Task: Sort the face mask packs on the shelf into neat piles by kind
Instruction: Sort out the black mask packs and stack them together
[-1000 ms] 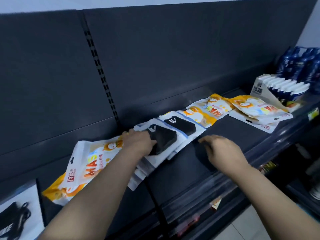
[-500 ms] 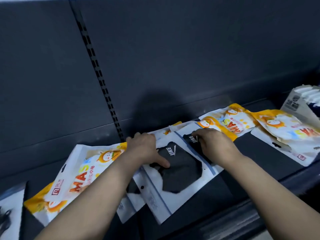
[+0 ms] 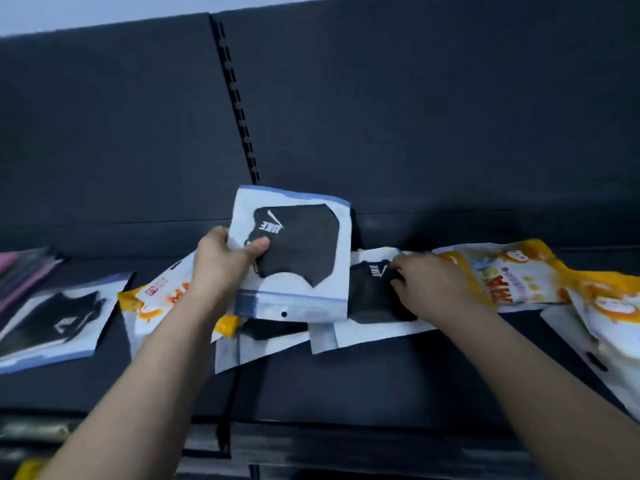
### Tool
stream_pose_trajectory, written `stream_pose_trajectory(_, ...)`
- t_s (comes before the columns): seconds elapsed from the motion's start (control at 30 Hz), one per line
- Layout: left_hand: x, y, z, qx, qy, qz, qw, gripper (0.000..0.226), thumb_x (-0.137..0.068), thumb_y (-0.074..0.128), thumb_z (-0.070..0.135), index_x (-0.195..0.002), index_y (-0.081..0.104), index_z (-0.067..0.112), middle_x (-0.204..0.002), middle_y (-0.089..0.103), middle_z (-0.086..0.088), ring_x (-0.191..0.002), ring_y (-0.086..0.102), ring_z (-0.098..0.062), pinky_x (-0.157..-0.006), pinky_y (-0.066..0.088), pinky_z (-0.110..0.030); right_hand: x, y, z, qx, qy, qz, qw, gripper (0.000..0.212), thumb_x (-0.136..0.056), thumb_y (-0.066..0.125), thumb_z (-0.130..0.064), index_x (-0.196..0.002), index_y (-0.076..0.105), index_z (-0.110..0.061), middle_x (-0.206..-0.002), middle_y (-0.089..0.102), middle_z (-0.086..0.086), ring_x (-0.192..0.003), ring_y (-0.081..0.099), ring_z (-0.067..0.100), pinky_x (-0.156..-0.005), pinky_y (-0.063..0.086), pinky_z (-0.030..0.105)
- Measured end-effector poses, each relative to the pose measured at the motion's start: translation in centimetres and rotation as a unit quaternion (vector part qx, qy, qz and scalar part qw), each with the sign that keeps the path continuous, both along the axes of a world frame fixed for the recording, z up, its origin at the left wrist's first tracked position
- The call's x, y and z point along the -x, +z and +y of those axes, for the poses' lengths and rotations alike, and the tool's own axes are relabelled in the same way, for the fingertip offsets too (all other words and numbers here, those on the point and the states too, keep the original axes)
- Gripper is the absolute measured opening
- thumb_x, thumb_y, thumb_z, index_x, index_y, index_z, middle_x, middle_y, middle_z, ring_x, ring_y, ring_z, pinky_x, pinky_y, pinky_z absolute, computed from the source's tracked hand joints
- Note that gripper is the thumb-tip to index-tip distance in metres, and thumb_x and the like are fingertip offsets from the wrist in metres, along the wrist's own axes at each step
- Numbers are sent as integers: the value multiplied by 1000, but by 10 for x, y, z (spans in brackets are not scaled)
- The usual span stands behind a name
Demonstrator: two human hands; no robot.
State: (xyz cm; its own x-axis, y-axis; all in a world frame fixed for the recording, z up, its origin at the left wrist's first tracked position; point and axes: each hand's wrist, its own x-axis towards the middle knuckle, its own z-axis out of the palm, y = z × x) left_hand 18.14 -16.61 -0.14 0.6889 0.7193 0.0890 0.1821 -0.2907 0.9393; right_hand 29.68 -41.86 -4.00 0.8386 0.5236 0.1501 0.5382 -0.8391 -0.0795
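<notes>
Item: black pack (image 3: 301, 251), raised near back edge of shelf (image 3: 381, 386); our left hand (image 3: 221, 265) pinches its side, thumb in front. We judge it light, floppy and slick; take by an edge. Our right hand (image 3: 433, 285) curls its fingers on second pack (image 3: 369, 299), which lies flat; we cannot tell if it grips.

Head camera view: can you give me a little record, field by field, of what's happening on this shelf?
place: dark shop shelf
left grip: holds the raised black mask pack up off the shelf, thumb on its front
right grip: fingers curled onto the second black mask pack, which lies flat; a firm hold cannot be told
far left: third black mask pack, flat, apart from the rest
right side: orange cartoon packs, overlapping
sorting: kinds mixed in the middle, not yet piled
</notes>
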Motion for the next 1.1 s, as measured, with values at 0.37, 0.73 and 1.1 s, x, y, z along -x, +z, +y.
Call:
stream_pose_trajectory(0.37, 55, 4, 1, -28, 151, -34, 988, 23, -82, 70, 23, -93, 59, 7, -93, 70, -12, -87, 67, -34, -82, 55, -49, -6, 4, 25, 47, 91, 109, 989, 68, -84, 51, -63, -142, 38, -32, -145, 39, 3, -133, 33, 27, -105, 36, 39)
stream_pose_trajectory(0.73, 37, -4, -26, 7, 143, -66, 988, 19, -86, 67, 17, -103, 61, 9, -97, 71, -6, -89, 68, -25, -83, 56, -43, -11, -2, 1, -104, 7, 67, 992, 51, -76, 68, -53, -103, 49, -15, -103, 64, 8, -102, 59, 32, -77, 43, 36)
stream_pose_trajectory(1.1, 75, -6, 20, -25, 247, -30, 968, 33, -84, 66, 26, -110, 55, 9, -99, 65, -4, -92, 63, -26, -84, 52, -38, 26, 34, 49, -525, -49, 142, 838, 31, -97, 45, -28, -117, 39, -6, -103, 55, 10, -99, 54, 34, -83, 42, 39)
